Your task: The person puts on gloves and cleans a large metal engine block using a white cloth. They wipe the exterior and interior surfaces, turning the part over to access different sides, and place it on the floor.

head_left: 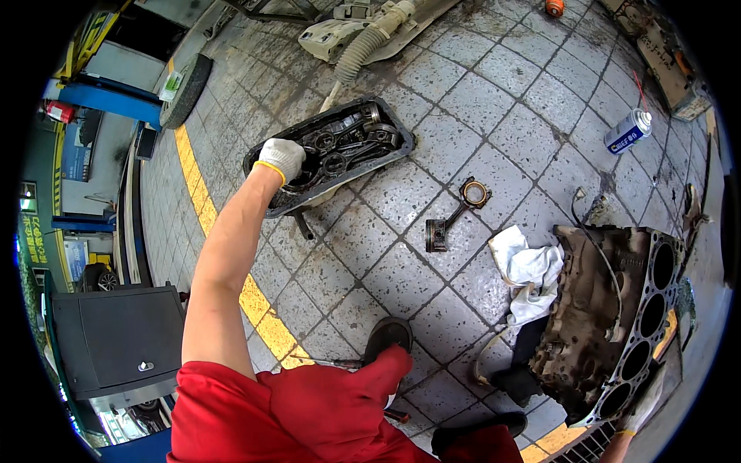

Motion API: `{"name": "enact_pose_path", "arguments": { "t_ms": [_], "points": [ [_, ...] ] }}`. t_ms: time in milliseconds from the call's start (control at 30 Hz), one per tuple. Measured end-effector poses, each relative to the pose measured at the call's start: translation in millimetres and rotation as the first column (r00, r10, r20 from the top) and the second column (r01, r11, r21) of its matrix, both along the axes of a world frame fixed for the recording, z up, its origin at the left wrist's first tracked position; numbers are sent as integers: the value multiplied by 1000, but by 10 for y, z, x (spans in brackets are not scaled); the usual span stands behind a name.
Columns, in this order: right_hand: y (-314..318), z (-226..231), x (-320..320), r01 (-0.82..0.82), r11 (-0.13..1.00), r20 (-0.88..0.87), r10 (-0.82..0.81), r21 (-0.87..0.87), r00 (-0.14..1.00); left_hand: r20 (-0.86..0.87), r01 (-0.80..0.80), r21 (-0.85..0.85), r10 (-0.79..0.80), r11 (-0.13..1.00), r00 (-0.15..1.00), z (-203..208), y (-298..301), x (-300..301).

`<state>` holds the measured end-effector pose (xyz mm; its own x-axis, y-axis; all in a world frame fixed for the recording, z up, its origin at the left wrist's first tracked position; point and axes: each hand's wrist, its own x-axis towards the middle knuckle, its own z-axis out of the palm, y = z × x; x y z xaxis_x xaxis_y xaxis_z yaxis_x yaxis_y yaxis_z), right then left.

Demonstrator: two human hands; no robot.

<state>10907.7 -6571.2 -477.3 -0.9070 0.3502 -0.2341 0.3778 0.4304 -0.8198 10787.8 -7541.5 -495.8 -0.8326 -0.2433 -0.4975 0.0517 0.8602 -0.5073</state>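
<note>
My left hand point(282, 159), in a pale knit glove, reaches over the near-left part of a black oil pan point(400, 157). Its fingers look curled, and whatever they hold is hidden. Several oily pistons with connecting rods point(336, 163) lie in the pan beside it. At the lower right, my right hand point(645, 402), also gloved, rests stretched out along the edge of a rusty engine block point(593, 301) with a row of round cylinder bores. Between the pan and the block, a single piston with its connecting rod point(457, 215) lies on the floor.
White rags point(528, 266) lie against the block. A blue-and-white spray can point(628, 131) stands farther back. A corrugated hose point(363, 55) is beyond the pan. A dark cabinet point(120, 339) and a tire point(187, 91) are on the left. My shoe point(388, 337) is near the middle.
</note>
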Motion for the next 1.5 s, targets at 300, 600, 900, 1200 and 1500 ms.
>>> {"name": "enact_pose_path", "arguments": {
  "t_ms": [300, 600, 900, 1200, 1500],
  "points": [
    [-108, -22, -27, 56, 998, -66, -59, -34, 996, 31, 100, -136, -97, 986, 995, -256, 73, -11],
    [171, -147, 15, 80, 990, 19, -78, -116, 997, -31, 200, -163, -208, 966, 978, 127, 178, 68],
    [-167, 30, -39, -7, 998, -12, 8, 69, 1000, -322, 111, 156, -55, 981, 945, 1313, 786, -35],
    [-643, 342, -183, -70, 952, 1, 73, 299, 997, 146, -187, 978, 344, 88, 928, 1426, 2465, -214],
    [-660, 346, -110, -46, 873, -186, 155, 486, 970, 340, -339, 939, 1, -51, 941, 1541, 3654, -241]
  ]
}}
